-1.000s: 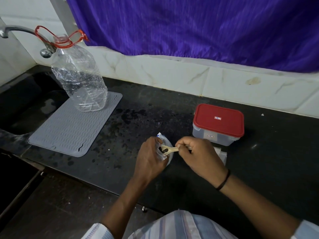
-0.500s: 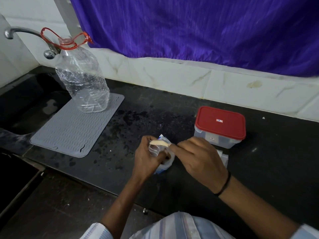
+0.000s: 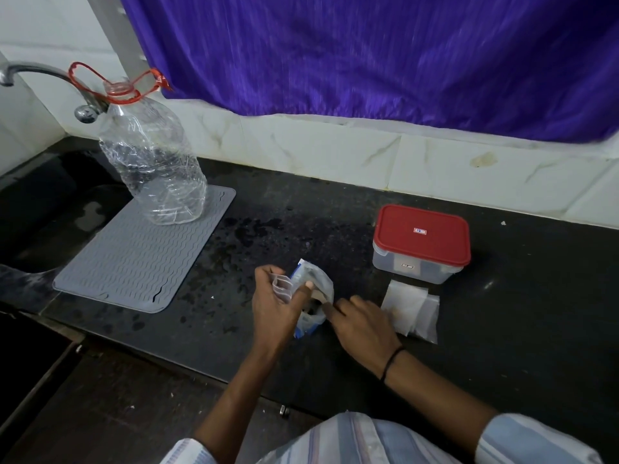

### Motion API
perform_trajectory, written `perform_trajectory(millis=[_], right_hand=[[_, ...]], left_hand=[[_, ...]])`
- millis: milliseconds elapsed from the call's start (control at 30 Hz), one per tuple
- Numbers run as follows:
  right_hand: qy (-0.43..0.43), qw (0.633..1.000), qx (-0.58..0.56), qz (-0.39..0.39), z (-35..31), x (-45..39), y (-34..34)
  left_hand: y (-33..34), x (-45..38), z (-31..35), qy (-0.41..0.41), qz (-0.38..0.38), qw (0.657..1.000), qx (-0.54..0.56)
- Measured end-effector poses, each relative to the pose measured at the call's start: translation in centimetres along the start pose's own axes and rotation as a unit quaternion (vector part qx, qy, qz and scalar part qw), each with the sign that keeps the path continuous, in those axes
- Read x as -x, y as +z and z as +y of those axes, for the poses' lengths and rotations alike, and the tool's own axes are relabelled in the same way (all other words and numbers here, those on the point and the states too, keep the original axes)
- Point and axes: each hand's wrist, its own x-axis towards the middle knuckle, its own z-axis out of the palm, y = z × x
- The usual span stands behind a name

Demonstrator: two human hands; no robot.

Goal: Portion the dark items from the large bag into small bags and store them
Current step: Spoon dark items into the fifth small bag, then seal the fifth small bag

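Head view: on the table (image 3: 335, 370), the left hand (image 3: 274, 308) pinches a small bag (image 3: 282, 287) mouth-up. At its three o'clock lies the large bag (image 3: 315, 296), touching. The right hand (image 3: 360, 321) pinches a spoon (image 3: 321, 296) inside it, handle toward four o'clock.

1. A dark stone counter (image 3: 335, 209) with wet-looking blotches carries everything.
2. At its left lies a grey ribbed mat (image 3: 140, 252), a crumpled clear bottle (image 3: 154, 169) standing on its far end.
3. At right stands a red-lidded container (image 3: 420, 242), with small clear bags (image 3: 412, 309) just in front.
4. The large bag (image 3: 315, 296) rests between.
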Motion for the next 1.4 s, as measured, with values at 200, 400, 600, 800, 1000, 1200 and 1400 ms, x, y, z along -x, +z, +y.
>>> perform_trajectory(millis=[200,400,600,800,1000,1200,1400], right_hand=[[0.036,0.992,-0.050,-0.114,-0.8,0.7,1.3],[0.079,0.983,-0.110,-0.127,-1.4,-0.5,0.3],[0.153,0.899,-0.399,0.092,-1.2,-0.5,-3.4],[0.154,0.902,-0.397,0.076,-0.1,-0.5,-5.6],[0.261,0.844,-0.453,0.119,0.8,0.8,-5.6],[0.334,0.791,-0.489,0.152,2.4,2.5,-4.4],[0.349,0.787,-0.469,0.199,3.8,3.4,-3.5]], left_hand=[[0.1,0.2,-0.7,-0.037,-0.025,0.999,0.010],[0.5,0.4,-0.6,-0.028,-0.036,0.999,-0.019],[0.7,0.7,1.0,0.027,-0.045,0.996,-0.070],[3.2,1.0,2.5,0.069,-0.091,0.982,-0.148],[5.1,1.2,2.2,0.065,-0.197,0.969,-0.131],[5.8,2.1,2.2,-0.023,-0.297,0.954,0.041],[8.9,0.9,2.0,-0.070,-0.248,0.965,0.052]])
